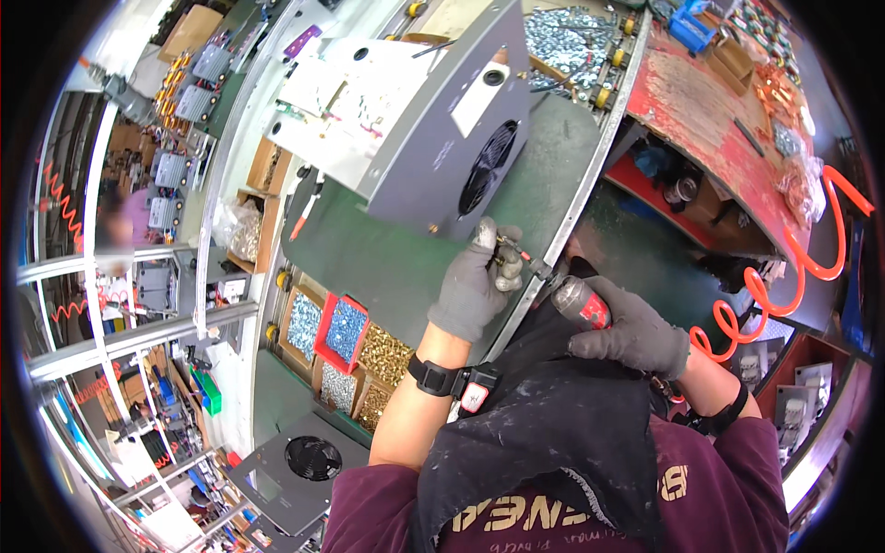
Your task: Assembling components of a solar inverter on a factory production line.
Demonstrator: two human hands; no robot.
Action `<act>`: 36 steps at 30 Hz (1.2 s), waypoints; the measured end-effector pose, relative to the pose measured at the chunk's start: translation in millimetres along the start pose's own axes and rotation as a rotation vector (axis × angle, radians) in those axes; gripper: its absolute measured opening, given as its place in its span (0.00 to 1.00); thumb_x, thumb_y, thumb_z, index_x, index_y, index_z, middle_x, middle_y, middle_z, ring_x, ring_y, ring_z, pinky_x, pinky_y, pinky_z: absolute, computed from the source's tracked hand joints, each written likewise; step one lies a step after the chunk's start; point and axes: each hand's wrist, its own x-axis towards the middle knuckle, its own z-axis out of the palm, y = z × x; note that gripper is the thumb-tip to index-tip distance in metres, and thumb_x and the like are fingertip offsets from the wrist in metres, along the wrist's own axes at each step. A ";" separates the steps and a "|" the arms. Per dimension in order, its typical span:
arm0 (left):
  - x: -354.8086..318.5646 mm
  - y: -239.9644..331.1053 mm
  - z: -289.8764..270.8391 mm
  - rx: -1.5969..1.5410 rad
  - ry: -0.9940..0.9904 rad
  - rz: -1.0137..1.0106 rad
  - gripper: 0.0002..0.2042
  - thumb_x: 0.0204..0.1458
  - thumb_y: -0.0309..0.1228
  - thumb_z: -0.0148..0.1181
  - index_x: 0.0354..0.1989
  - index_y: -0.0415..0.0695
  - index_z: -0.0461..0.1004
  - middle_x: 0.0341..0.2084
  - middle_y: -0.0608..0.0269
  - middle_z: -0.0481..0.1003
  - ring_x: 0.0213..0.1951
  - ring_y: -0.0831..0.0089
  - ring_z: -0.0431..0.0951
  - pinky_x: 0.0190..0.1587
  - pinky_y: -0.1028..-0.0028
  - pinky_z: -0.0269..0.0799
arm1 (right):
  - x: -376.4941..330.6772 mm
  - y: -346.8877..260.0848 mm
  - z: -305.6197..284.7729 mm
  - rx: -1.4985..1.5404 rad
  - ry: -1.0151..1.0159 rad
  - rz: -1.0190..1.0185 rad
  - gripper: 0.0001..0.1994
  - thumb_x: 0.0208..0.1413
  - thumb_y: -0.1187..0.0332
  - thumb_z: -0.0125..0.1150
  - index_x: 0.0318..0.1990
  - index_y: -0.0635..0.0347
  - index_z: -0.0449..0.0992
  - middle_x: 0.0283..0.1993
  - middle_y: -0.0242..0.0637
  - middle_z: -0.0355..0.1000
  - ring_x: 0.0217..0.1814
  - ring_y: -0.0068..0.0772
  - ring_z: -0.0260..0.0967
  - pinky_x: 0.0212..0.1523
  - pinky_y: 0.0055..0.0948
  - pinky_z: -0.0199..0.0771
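Note:
My left hand [472,281], in a grey glove, pinches the bit of a pneumatic screwdriver [573,297] near the lower edge of a grey metal chassis [433,157]. The chassis lies on a green mat [369,253] and has a round black fan grille [487,168] in its side. My right hand [636,334], also gloved, is wrapped around the red and black body of the screwdriver, low and to the right of the chassis. The bit's tip is hidden by my left fingers.
Open boxes of screws [346,329] in silver and brass sit left of my left arm. A second fan chassis [304,465] lies lower left. An orange coiled air hose [793,267] runs right. A red worn table [705,111] and a bin of silver screws [562,37] stand behind.

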 end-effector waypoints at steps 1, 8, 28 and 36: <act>4.8 -1.2 4.7 0.004 -0.003 -0.008 0.19 0.55 0.45 0.51 0.40 0.39 0.70 0.25 0.64 0.68 0.22 0.79 0.64 0.22 0.83 0.59 | -0.3 1.8 -4.9 0.031 -0.003 0.007 0.34 0.40 0.51 0.70 0.52 0.60 0.64 0.36 0.41 0.70 0.40 0.35 0.69 0.41 0.32 0.68; 41.7 -2.8 36.0 -0.135 -0.030 0.022 0.15 0.58 0.38 0.50 0.43 0.37 0.67 0.23 0.66 0.65 0.23 0.79 0.64 0.23 0.82 0.59 | 1.2 6.7 -45.3 0.060 0.025 0.000 0.33 0.39 0.51 0.70 0.50 0.60 0.64 0.35 0.42 0.70 0.38 0.38 0.69 0.40 0.34 0.68; 85.7 2.8 65.1 -0.031 -0.091 0.047 0.17 0.53 0.41 0.57 0.39 0.38 0.69 0.23 0.68 0.65 0.21 0.82 0.59 0.21 0.84 0.56 | 34.5 10.7 -102.9 0.389 -0.199 0.095 0.30 0.43 0.53 0.67 0.48 0.63 0.66 0.38 0.36 0.67 0.41 0.27 0.64 0.42 0.28 0.66; 91.5 9.9 75.5 0.195 -0.013 -0.075 0.34 0.54 0.58 0.45 0.54 0.35 0.61 0.24 0.72 0.62 0.22 0.84 0.57 0.23 0.84 0.54 | 62.6 -9.9 -129.9 0.291 -0.020 -0.055 0.28 0.45 0.56 0.66 0.49 0.64 0.65 0.39 0.37 0.68 0.41 0.26 0.65 0.43 0.27 0.67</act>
